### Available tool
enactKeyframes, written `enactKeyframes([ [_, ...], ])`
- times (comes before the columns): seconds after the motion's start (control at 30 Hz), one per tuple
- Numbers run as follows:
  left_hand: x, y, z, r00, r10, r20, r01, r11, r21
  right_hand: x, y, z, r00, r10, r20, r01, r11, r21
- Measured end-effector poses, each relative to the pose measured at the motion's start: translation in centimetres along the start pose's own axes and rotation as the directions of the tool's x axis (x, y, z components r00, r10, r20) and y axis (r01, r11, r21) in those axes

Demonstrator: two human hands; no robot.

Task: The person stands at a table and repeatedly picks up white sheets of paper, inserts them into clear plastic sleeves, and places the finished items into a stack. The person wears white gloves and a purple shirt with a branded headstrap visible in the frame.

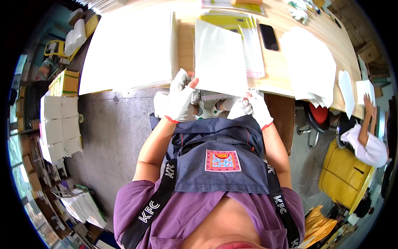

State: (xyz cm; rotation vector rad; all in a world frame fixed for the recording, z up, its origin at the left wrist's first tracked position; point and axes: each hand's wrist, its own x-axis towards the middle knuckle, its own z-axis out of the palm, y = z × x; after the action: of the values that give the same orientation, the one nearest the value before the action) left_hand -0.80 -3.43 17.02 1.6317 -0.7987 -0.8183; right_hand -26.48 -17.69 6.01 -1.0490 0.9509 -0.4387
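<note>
A white sheet in a clear plastic sleeve [219, 58] lies at the table's near edge, its lower end hanging over. My left hand [178, 97], in a white glove with bare fingertips, is closed at the sleeve's lower left edge, thumb pointing up. At the lower right corner, my right hand [258, 108], gloved the same way, pinches the clear film between thumb and fingers. Beneath the sleeve lies a stack of yellow-and-white printed packets [252, 50]. Left of it sits a large stack of white sheets [128, 54].
A black phone [268, 37] lies right of the packets, before a fanned pile of white paper [311, 66]. Wrapped bundles [60, 124] stand on the left. A red-seated stool [318, 112] is under the table's right side. Another person [365, 141] handles white paper at far right.
</note>
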Motion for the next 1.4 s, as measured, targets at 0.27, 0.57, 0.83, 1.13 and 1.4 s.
enactKeyframes([
  [0.27, -0.9, 1.8, -15.4, 0.812, 0.320, -0.488, -0.211, 0.940, 0.267, 2.1, -9.4, 17.6, 0.934, -0.097, 0.343, 0.146, 0.982, -0.118],
  [0.57, 1.9, -10.4, -21.3, 0.676, 0.267, -0.687, -0.208, 0.963, 0.170, 3.2, -8.6, 19.2, 0.910, -0.031, 0.413, 0.017, 0.999, 0.039],
  [0.83, -6.7, -14.2, -9.1, 0.786, 0.461, -0.411, -0.203, 0.821, 0.534, -4.0, -8.2, -5.8, 0.672, -0.298, -0.678, 0.428, 0.903, 0.027],
  [1.13, 2.9, -7.0, 6.5, 0.771, 0.511, 0.380, -0.585, 0.332, 0.740, -4.7, -13.3, -14.2, 0.786, 0.018, -0.618, 0.152, 0.963, 0.222],
  [1.4, 12.1, -5.6, 9.9, 0.773, 0.492, 0.400, -0.560, 0.236, 0.794, -6.6, -9.6, -16.3, 0.903, 0.047, -0.427, 0.224, 0.797, 0.561],
])
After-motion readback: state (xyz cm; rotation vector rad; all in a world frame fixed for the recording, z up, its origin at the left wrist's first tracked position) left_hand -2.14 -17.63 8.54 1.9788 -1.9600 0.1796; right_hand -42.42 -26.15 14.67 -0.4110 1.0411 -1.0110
